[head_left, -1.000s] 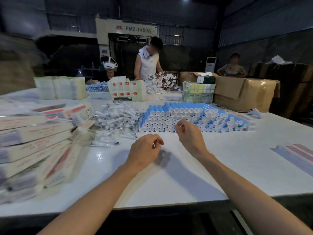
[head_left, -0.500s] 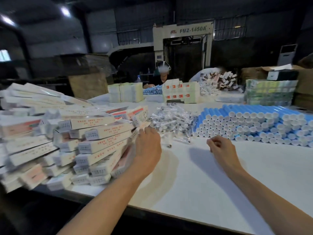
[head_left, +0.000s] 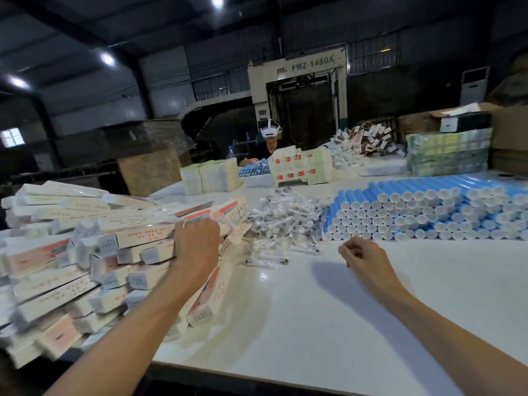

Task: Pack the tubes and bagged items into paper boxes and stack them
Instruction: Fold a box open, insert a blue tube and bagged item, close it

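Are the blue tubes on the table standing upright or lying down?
Lying down. The blue tubes are stacked on their sides in layered rows on the white table, with their round white cap ends facing the camera.

On the table [head_left: 328,324], the pile of bagged items [head_left: 285,218] lies midway. Left of it sprawls the heap of paper boxes [head_left: 71,252]; right of it lie the stacked tubes [head_left: 428,215]. Behind it stand bundled cartons [head_left: 303,167], and farther behind sits a person [head_left: 270,144].

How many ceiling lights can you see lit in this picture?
3. One light at the top edge, middle; a second upper left; a third far left. Others may lie outside the frame.
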The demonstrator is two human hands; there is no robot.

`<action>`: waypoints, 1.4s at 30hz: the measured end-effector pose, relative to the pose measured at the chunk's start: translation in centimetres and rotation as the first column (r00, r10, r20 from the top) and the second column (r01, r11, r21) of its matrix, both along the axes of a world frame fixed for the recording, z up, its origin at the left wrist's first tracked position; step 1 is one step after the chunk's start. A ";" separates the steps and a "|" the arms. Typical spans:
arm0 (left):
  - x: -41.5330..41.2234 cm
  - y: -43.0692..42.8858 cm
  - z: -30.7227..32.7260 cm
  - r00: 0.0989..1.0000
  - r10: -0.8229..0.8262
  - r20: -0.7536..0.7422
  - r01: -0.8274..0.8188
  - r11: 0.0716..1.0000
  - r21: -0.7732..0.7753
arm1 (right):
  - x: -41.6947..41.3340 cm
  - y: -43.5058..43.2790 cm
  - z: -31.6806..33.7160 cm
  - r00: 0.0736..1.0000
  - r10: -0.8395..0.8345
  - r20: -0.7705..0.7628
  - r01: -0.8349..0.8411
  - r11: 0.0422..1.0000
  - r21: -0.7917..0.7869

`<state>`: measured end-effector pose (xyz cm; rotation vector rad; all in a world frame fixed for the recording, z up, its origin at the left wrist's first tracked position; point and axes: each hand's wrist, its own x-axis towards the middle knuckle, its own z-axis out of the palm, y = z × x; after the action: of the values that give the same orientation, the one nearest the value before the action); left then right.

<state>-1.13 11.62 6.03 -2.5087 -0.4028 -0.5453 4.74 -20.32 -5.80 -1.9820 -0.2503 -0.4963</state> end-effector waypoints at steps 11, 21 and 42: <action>1.3 -9.9 2.9 0.642 -0.510 0.572 0.679 0.033 -0.733 | 0.0 0.1 0.3 0.998 -0.049 -0.034 0.047 0.998 -0.047; 6.7 -14.1 -7.1 0.768 -0.112 0.631 0.428 -0.642 -0.636 | 6.9 -4.2 6.8 0.854 -0.444 0.272 0.512 0.813 -0.279; 7.1 -13.6 -7.9 0.755 -0.205 0.622 0.218 -0.817 -0.534 | 12.8 -3.9 11.3 0.741 -0.440 0.507 0.593 0.074 -0.802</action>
<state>5.92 -1.93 -1.87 -4.9657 0.8692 -0.2235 17.57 -24.22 5.48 -3.3033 0.2210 -1.1673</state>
